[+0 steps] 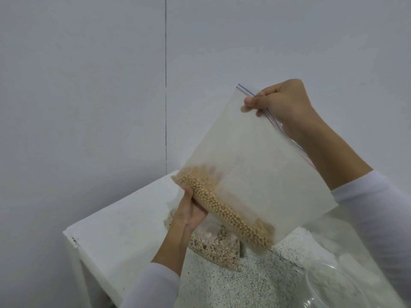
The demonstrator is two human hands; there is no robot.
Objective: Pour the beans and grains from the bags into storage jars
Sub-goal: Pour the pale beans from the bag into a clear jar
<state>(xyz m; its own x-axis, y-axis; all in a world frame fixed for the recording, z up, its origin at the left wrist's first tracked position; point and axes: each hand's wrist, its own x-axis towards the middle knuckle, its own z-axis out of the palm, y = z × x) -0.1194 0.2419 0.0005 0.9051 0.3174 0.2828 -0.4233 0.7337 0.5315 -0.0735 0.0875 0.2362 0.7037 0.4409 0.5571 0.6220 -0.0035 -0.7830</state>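
Above the speckled white surface (255, 283), a large clear zip-top plastic bag (255, 156) of round tan beans (222, 205) is held up, apparently before pouring: the right hand (282, 101) pinches its zip edge, the left hand (189, 210) grips its bean-filled bottom. Next, I judge, the mouth must open over the clear jar (333, 287) at lower right; a second bag of pinkish grains (213, 247) lies beneath.

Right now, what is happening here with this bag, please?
A person holds a clear zip bag up over a speckled counter. The right hand pinches the zip edge at the top, and the left hand grips the lower corner, where yellow beans have gathered. A second bag of grains lies on the counter below. A clear jar shows at the lower right. Nothing is pouring yet.
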